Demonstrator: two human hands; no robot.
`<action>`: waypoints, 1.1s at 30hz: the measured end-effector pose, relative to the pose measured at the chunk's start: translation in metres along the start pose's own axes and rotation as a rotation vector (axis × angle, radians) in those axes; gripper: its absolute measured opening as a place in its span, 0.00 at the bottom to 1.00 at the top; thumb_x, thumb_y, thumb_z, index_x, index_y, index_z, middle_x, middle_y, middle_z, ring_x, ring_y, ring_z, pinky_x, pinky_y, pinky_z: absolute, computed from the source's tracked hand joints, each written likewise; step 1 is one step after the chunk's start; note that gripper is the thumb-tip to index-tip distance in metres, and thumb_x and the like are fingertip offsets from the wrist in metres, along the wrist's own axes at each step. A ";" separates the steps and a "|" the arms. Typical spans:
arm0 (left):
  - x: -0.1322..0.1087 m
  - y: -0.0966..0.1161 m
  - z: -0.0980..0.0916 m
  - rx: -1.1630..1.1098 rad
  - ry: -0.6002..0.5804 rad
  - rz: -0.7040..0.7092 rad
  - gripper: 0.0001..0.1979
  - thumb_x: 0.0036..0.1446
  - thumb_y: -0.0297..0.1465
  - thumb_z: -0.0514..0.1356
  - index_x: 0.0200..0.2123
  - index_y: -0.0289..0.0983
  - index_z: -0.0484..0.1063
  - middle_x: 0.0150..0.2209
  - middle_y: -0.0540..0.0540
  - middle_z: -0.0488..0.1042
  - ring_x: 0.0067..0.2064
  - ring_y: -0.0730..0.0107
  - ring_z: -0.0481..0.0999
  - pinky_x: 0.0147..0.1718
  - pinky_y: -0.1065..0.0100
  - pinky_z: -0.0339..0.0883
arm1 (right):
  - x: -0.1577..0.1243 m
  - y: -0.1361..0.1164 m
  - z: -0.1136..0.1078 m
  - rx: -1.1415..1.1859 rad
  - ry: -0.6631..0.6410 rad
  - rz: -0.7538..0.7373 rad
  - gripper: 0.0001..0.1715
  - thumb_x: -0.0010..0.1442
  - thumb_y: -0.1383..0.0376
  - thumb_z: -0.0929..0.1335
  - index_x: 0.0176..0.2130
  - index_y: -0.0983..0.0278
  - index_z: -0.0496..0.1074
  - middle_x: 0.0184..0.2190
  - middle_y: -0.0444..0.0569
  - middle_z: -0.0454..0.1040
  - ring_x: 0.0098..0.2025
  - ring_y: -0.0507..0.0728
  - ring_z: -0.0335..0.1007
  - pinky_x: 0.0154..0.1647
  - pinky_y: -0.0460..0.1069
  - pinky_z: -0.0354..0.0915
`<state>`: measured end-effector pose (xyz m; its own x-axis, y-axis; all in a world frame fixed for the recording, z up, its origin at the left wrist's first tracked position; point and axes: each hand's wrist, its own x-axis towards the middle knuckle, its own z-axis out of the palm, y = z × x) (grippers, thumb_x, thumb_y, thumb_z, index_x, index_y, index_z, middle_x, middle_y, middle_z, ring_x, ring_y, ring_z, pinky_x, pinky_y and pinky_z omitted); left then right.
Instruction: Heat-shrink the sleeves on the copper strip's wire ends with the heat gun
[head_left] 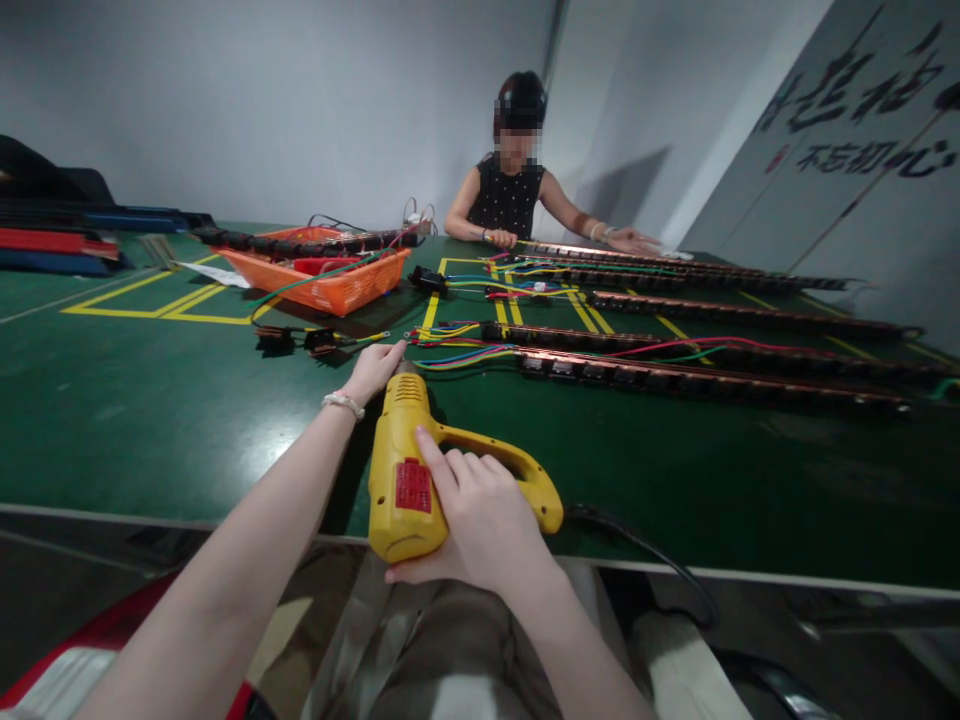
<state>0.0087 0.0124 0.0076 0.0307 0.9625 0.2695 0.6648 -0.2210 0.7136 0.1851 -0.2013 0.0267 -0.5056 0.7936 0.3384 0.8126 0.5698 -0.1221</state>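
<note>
My right hand [487,510] grips the rear body of a yellow heat gun [405,430], index finger stretched along its side and thumb beneath. The gun's nozzle points away from me, close to my left fingertips. My left hand [373,368], a bracelet at its wrist, is closed in a pinch at the ends of coloured wires [465,357]; the exact grip is partly hidden behind the nozzle. These wires lead right into a long black strip with copper-coloured edging [637,380]. A similar strip [585,337] lies just behind it.
An orange basket [330,290] holding wired strips stands at back left. Black connectors [276,341] lie left of my left hand. Further strips [750,312] lie at back right, where a co-worker [510,200] sits across the green table [150,420]. A black cord [645,545] hangs over the near edge.
</note>
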 end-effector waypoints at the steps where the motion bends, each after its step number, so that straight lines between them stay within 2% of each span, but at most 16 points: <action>1: 0.000 0.000 0.000 -0.004 -0.004 0.000 0.22 0.54 0.45 0.48 0.14 0.38 0.57 0.16 0.52 0.55 0.23 0.73 0.55 0.25 0.69 0.49 | 0.000 0.001 0.000 0.004 0.002 -0.004 0.70 0.42 0.30 0.62 0.65 0.75 0.48 0.36 0.54 0.70 0.37 0.62 0.67 0.39 0.56 0.61; 7: -0.004 -0.005 0.000 0.002 -0.047 0.060 0.24 0.54 0.48 0.48 0.15 0.37 0.58 0.16 0.52 0.55 0.23 0.74 0.54 0.24 0.69 0.48 | -0.008 0.014 -0.008 0.074 -0.008 -0.042 0.68 0.42 0.31 0.63 0.65 0.73 0.50 0.38 0.54 0.72 0.38 0.62 0.68 0.42 0.56 0.61; 12: -0.005 -0.008 0.002 0.057 -0.070 0.106 0.24 0.55 0.48 0.48 0.17 0.36 0.65 0.17 0.50 0.63 0.23 0.73 0.60 0.25 0.69 0.50 | -0.019 0.031 -0.017 0.078 0.005 0.003 0.67 0.41 0.33 0.66 0.65 0.70 0.50 0.39 0.54 0.72 0.40 0.63 0.69 0.43 0.57 0.62; 16: -0.006 -0.010 0.002 0.101 -0.055 0.147 0.24 0.56 0.46 0.48 0.18 0.37 0.67 0.17 0.50 0.64 0.23 0.72 0.62 0.26 0.69 0.52 | -0.028 0.047 -0.022 0.044 0.028 0.060 0.68 0.40 0.34 0.68 0.65 0.71 0.51 0.39 0.55 0.73 0.39 0.63 0.70 0.43 0.56 0.63; 22: -0.006 -0.008 0.002 0.204 -0.043 0.278 0.22 0.56 0.44 0.50 0.21 0.36 0.70 0.28 0.46 0.70 0.29 0.70 0.67 0.31 0.69 0.57 | -0.046 0.075 -0.028 -0.068 0.085 0.160 0.68 0.40 0.36 0.69 0.66 0.70 0.49 0.40 0.56 0.74 0.39 0.64 0.72 0.41 0.56 0.65; 27: -0.008 -0.002 0.005 0.223 -0.100 0.281 0.17 0.55 0.42 0.52 0.29 0.38 0.75 0.33 0.44 0.73 0.33 0.68 0.70 0.33 0.69 0.60 | -0.058 0.092 -0.032 -0.152 0.117 0.186 0.70 0.39 0.36 0.70 0.67 0.68 0.45 0.45 0.58 0.74 0.40 0.64 0.72 0.42 0.57 0.66; 30: -0.008 -0.001 0.009 0.202 -0.144 0.237 0.15 0.53 0.40 0.54 0.35 0.39 0.76 0.31 0.45 0.74 0.32 0.67 0.70 0.33 0.68 0.61 | -0.060 0.094 -0.033 -0.183 0.133 0.201 0.70 0.39 0.36 0.70 0.67 0.68 0.45 0.43 0.58 0.75 0.39 0.64 0.73 0.41 0.57 0.66; 33: -0.004 -0.004 0.015 0.185 -0.113 0.214 0.15 0.51 0.39 0.56 0.37 0.38 0.77 0.34 0.44 0.74 0.36 0.65 0.71 0.37 0.67 0.64 | -0.062 0.092 -0.031 -0.210 0.149 0.206 0.70 0.39 0.36 0.70 0.66 0.69 0.45 0.40 0.56 0.75 0.37 0.64 0.72 0.39 0.56 0.66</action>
<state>0.0170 0.0117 -0.0058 0.2604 0.9109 0.3201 0.7588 -0.3981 0.5156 0.3004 -0.2043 0.0234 -0.2892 0.8389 0.4611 0.9432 0.3319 -0.0122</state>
